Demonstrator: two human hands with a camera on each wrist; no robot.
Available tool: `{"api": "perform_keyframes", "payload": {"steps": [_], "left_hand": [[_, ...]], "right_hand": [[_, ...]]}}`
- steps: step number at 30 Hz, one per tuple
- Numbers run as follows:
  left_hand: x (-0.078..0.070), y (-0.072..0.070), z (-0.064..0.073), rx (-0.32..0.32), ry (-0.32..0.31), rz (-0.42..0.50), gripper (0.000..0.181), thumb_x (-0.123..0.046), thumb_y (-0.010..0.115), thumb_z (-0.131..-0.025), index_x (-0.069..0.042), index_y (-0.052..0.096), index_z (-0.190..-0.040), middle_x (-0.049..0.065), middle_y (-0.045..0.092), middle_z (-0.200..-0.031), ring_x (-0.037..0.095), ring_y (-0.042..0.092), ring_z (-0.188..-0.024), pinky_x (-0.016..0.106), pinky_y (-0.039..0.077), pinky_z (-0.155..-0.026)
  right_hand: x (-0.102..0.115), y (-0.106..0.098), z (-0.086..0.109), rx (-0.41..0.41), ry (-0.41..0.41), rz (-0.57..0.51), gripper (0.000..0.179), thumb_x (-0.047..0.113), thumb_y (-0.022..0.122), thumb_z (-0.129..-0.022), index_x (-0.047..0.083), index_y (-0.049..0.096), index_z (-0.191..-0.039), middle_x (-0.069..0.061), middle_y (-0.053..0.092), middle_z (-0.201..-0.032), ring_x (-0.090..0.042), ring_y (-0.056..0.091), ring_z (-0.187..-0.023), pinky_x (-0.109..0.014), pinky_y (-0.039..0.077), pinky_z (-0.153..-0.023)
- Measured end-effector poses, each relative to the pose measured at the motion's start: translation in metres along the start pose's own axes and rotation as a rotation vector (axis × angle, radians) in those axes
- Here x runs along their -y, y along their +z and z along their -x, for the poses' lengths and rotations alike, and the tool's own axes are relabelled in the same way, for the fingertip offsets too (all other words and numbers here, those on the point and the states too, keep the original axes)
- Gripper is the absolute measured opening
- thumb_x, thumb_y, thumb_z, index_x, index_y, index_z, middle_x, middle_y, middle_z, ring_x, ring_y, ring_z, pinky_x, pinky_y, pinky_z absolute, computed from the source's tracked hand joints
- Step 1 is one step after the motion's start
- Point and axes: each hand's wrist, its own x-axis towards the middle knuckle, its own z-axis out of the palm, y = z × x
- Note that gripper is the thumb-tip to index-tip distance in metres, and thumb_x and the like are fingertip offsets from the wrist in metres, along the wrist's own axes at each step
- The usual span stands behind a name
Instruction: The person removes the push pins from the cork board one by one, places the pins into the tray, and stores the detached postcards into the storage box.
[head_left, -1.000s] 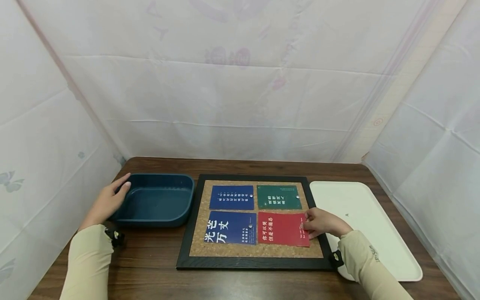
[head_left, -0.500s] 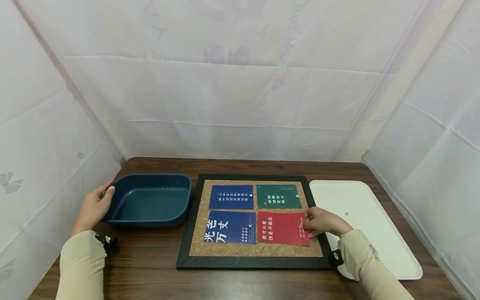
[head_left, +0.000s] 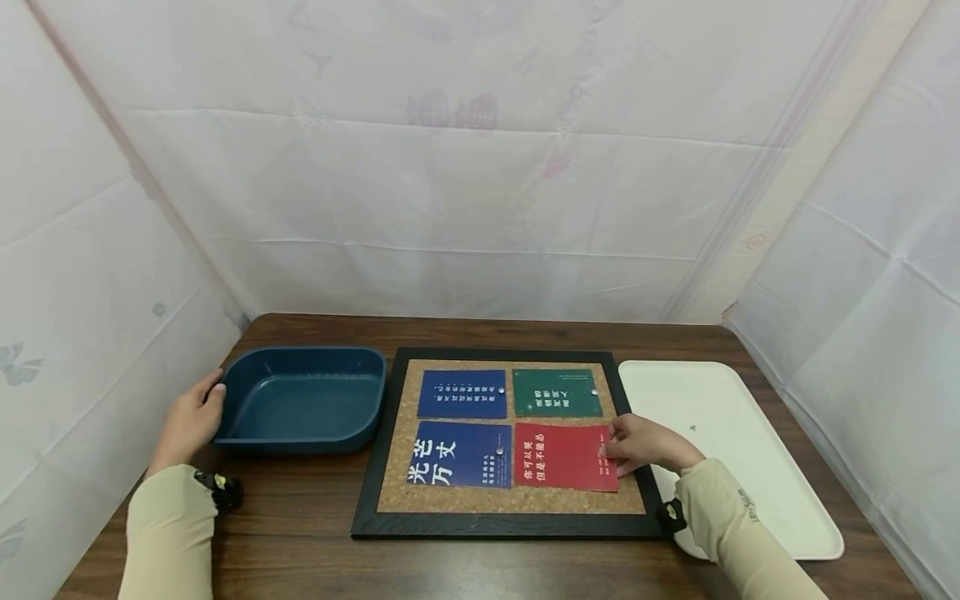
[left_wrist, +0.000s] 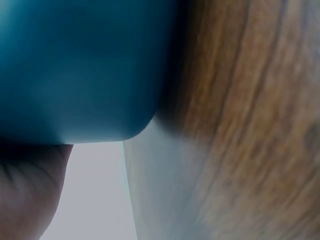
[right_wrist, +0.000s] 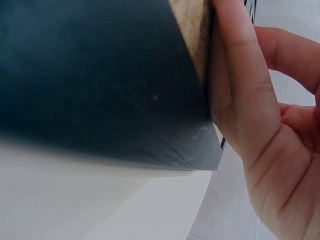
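My left hand (head_left: 186,427) rests against the left outer side of a dark blue-green rectangular dish (head_left: 300,442), thumb and fingers at its rim. In the left wrist view, part of the left hand (left_wrist: 30,190) shows beside the blue-green wall of the dish (left_wrist: 85,75). At the right edge of a red card (head_left: 558,458) with white writing, my right hand (head_left: 648,442) pinches the card. The card lies on a black-framed cork board (head_left: 442,500). The right wrist view shows the right hand (right_wrist: 265,120) along the board's dark frame (right_wrist: 100,85), its fingertips out of view.
Two blue cards (head_left: 461,396) and a green card (head_left: 555,393) lie on the board with small round pins at their right ends. A white tray (head_left: 750,467) stands right of the board, its left edge close to the frame. The brown wooden table (head_left: 300,542) meets white sheeting behind.
My left hand has slid from over the dish's upper left rim down to its outer left side. The dish shifted slightly left, then a little back right. The right hand and red card stay put.
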Motion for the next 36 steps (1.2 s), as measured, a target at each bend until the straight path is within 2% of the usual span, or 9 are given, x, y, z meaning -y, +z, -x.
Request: {"api": "perform_keyframes", "payload": {"steps": [10,16,24,36], "left_hand": [[0.0033,0.0022,0.0010,-0.032,-0.017,0.037,0.052,-0.022,0.020,-0.105,0.007,0.025,-0.148,0.040,0.024,-0.146,0.060,0.024,-0.132,0.070,0.023,-0.104],[0.0013,0.0038,0.0027,-0.044,-0.056,0.069,0.052,-0.022,0.020,-0.105,0.005,0.024,-0.149,0.039,0.022,-0.147,0.059,0.022,-0.134,0.070,0.021,-0.105],[-0.0027,0.0045,0.0014,-0.065,-0.075,0.057,0.050,-0.020,0.021,-0.105,0.004,0.025,-0.149,0.037,0.024,-0.147,0.058,0.023,-0.135,0.067,0.021,-0.107],[-0.0030,0.0047,0.0014,-0.035,-0.085,0.066,0.051,-0.021,0.020,-0.105,0.004,0.022,-0.150,0.038,0.021,-0.148,0.057,0.021,-0.136,0.068,0.021,-0.108]], "right_hand": [[0.0001,-0.0003,-0.0014,0.009,0.000,0.013,0.015,0.004,0.060,-0.088,-0.007,0.055,-0.098,-0.012,0.061,-0.081,-0.012,0.062,-0.059,-0.028,0.058,-0.058],[-0.0007,-0.0015,-0.0024,0.019,0.008,-0.003,0.019,0.004,0.062,-0.089,-0.008,0.056,-0.102,-0.013,0.061,-0.082,-0.012,0.063,-0.060,-0.028,0.059,-0.059],[-0.0031,-0.0031,-0.0026,0.031,-0.008,-0.037,0.016,0.004,0.062,-0.088,-0.006,0.053,-0.097,-0.013,0.061,-0.082,-0.012,0.063,-0.060,-0.027,0.058,-0.058],[-0.0026,-0.0037,-0.0007,0.019,-0.018,-0.033,0.021,0.003,0.062,-0.088,-0.010,0.054,-0.103,-0.014,0.060,-0.085,-0.013,0.064,-0.061,-0.028,0.059,-0.059]]}}
